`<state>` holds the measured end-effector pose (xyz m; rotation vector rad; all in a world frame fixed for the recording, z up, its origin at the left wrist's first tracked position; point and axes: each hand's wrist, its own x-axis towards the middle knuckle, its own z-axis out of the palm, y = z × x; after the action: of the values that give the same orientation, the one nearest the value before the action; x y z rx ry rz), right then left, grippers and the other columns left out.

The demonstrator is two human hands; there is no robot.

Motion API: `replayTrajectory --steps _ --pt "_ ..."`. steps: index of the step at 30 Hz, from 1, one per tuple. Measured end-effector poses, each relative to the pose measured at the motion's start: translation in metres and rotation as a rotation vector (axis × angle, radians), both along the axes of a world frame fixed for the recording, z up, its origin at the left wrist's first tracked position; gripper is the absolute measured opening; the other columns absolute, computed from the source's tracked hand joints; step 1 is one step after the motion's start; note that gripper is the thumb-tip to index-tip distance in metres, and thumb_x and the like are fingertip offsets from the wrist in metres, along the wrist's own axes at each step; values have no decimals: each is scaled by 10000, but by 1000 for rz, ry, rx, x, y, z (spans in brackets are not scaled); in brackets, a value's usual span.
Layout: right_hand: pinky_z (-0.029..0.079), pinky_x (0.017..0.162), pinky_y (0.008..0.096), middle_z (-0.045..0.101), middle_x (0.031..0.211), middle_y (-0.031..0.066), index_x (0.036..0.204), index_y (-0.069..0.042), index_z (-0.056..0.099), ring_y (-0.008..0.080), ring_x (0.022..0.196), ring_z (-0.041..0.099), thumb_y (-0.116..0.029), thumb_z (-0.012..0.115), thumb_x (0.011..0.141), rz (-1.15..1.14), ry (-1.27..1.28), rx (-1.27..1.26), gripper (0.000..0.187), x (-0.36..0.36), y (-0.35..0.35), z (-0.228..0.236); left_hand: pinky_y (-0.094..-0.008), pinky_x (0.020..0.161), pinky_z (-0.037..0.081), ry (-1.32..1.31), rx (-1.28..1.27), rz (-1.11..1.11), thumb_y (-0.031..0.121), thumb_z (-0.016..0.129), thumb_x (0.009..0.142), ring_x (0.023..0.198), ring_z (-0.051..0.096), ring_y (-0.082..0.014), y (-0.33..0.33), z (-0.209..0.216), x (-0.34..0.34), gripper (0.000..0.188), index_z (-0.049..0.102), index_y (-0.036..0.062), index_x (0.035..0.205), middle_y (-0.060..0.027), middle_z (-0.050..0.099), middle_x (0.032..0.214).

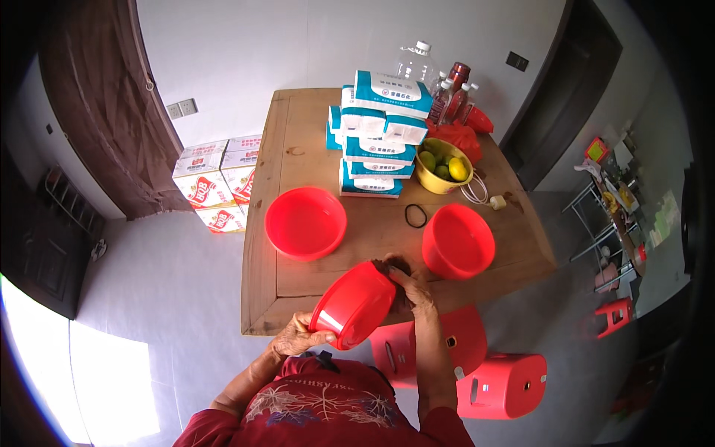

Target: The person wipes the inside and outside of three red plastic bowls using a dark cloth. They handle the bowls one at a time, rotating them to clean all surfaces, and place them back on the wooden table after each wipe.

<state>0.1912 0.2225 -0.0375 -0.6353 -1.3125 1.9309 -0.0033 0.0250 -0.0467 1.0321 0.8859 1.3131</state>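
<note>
A red plastic basin (356, 302) is held tilted above the near edge of the wooden table (298, 160), its outer side and base toward me. My left hand (296, 337) is closed on its lower left rim. My right hand (414, 287) grips a dark brown cloth (398, 262) and presses it to the basin's upper right edge; part of the cloth is hidden by the hand. Two more red basins stand upright on the table: a wide one (306, 223) beyond my left hand and a deeper-looking one (459, 242) beyond my right.
Stacked tissue packs (376, 149) stand at the table's middle, beside a yellow bowl (428, 176) of fruit. A black ring (415, 216) and a white cable (474, 195) lie nearby. Bottles (450, 104) crowd the far corner. Red stools (503, 384) stand by the near edge, cartons (212, 179) left.
</note>
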Motion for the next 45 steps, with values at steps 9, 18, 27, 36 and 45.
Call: replayTrajectory --steps 9,18,27,36,45 --pt "465 682 329 514 826 65 923 -43 576 197 753 557 -4 624 757 261 -244 1086 177 -34 -44 105 -314 951 416 520 -70 -62 135 841 644 1087 511 -122 26 74 -17 676 520 35 1230 -48 584 1148" --pt "477 772 380 524 1007 105 903 -47 585 283 918 556 2 643 708 60 -176 1162 209 -52 -78 106 -314 947 420 466 45 126 129 899 525 1072 512 -127 4 61 -7 749 538 36 1175 -28 592 1107" --pt "461 766 237 631 918 31 1002 -30 604 106 854 579 -60 622 850 -16 -170 57 157 -28 -29 27 -299 826 489 60 -27 118 52 862 575 906 560 -97 -6 36 -12 616 584 6 1122 -24 641 985" --pt "485 771 318 523 1067 113 960 -23 567 220 911 595 77 550 769 2 -219 763 216 -47 -76 100 -285 766 509 252 -135 64 77 859 585 868 574 -97 -12 37 -11 560 593 14 1074 -42 645 966" --pt "466 813 290 573 1035 71 972 -33 593 154 953 575 56 528 814 -23 -134 733 192 -51 -61 102 -334 901 458 153 9 120 103 870 562 1040 549 -159 -12 35 -14 727 532 38 1203 -44 599 1125"
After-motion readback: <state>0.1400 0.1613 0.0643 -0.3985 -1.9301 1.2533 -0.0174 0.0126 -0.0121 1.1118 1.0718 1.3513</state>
